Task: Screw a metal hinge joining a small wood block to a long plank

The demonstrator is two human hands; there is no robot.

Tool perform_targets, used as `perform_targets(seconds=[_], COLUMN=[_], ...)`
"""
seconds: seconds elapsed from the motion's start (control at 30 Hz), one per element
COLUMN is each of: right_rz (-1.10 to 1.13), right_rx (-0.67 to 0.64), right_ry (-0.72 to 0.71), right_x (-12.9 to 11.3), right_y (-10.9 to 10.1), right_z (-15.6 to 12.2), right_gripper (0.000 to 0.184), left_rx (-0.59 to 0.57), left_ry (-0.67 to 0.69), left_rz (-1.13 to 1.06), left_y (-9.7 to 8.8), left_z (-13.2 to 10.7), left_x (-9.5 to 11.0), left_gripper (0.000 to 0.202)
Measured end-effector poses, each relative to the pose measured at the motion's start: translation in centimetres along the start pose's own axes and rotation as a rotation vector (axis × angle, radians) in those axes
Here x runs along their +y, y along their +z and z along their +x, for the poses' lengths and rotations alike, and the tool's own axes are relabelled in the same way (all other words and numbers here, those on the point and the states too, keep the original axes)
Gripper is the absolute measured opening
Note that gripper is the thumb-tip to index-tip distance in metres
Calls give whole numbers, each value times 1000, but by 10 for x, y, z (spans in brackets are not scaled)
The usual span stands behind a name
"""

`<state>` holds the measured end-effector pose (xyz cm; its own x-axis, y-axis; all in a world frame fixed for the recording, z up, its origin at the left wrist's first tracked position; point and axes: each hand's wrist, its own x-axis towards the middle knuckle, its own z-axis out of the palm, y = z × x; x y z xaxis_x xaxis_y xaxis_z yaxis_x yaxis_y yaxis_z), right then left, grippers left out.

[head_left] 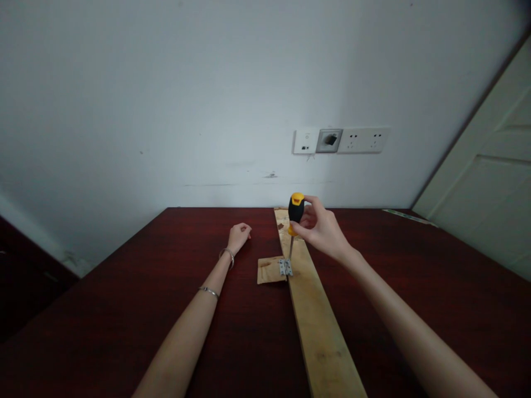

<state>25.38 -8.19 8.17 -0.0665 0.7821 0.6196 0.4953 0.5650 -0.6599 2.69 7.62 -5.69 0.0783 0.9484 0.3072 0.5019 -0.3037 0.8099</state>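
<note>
My right hand [317,224] is closed round the black and yellow handle of a screwdriver [296,209]. The screwdriver stands nearly upright, its tip down at a metal hinge [286,267]. One leaf of the hinge lies on a long wooden board [315,309], the other on a small wooden piece [269,271] beside the board's left edge. To the left, my left hand [239,235] rests on the table with its fingers curled in; whether anything is inside them is hidden. Metal bracelets circle the left wrist and forearm.
The dark red wooden table [166,265] reaches back to a white wall [186,99]. A row of sockets [360,140] is set in the wall. At the right stands a white panelled door [489,166], with a thin strip [409,216] lying on the table near it.
</note>
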Motion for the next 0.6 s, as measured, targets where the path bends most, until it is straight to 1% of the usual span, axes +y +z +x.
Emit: perform_targets(seconds=[0.13,0.37,0.6], right_rz=[25,-14,-10], right_rx=[32,6,24], right_ry=[-7,-29,-41], right_x=[1,8,9], right_y=[-1,3,2], right_z=[1,-1,0], right_gripper=[47,48,49], left_rx=[-4,-4,-5], left_ry=[12,8,11], left_rz=[19,54,63], left_y=[0,0,0], left_z=[0,1,-2], left_x=[0,1,4], left_gripper=[18,19,19])
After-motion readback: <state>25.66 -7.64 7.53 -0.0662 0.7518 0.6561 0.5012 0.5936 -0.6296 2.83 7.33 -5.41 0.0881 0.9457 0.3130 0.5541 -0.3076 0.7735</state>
